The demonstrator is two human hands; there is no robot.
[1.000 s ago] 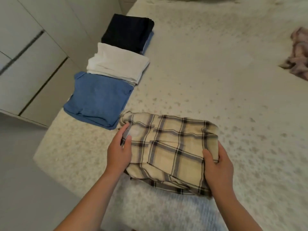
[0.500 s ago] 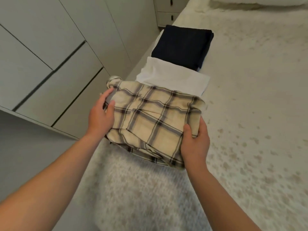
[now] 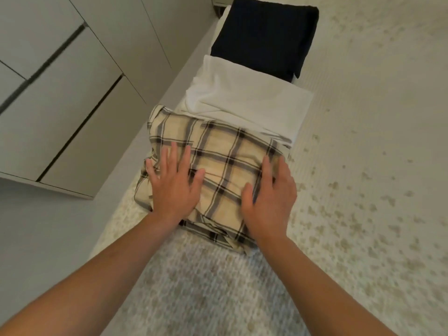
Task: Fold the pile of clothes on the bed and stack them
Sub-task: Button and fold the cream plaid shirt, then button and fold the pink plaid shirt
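Plaid cotton, folded into a rough square, lay at the centre of the frame near the left edge of the bed (image 3: 363, 166); this plaid shirt (image 3: 225, 163) ended a row of folded things that ran toward the top of the frame, a white piece (image 3: 244, 103) just beyond it and a dark one (image 3: 264, 37) beyond that. The shirt's far edge overlapped the white piece. Whether anything lay beneath it I could not tell. By the look of it three items were folded and set down, so the task seemed well along, though no unfolded clothes showed and I could not say how many were left. The left hand (image 3: 173, 185) lay flat on the shirt's left side, fingers straight and spread, pressing it down. The right hand (image 3: 271, 197) rested on the right side, fingers gently bent over the edge, gripping nothing that I could make out
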